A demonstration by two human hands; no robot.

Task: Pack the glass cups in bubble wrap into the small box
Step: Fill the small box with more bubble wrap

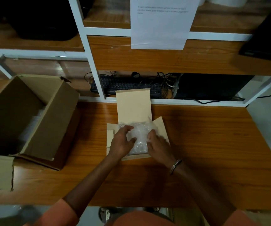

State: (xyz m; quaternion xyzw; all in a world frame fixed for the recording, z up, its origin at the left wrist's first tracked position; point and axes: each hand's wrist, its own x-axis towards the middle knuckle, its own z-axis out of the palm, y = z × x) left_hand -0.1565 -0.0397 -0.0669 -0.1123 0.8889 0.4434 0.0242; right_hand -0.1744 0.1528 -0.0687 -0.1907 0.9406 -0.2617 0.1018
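A small tan box (133,108) lies on the wooden table with its lid flap standing up at the back and side flaps spread. Inside it sits a bundle of clear bubble wrap (139,136); the glass within is not distinguishable. My left hand (122,141) rests on the left part of the bundle, fingers curled over the wrap. My right hand (158,144) presses on the bundle's right side, fingertips bent into the wrap beside the right flap. A bracelet is on my right wrist.
A large open cardboard box (53,128) stands at the left, with pale wrapped items dimly visible inside. A black keyboard (125,86) and tangled cables lie under the white shelf frame behind the small box. A paper sheet (160,25) hangs from the shelf.
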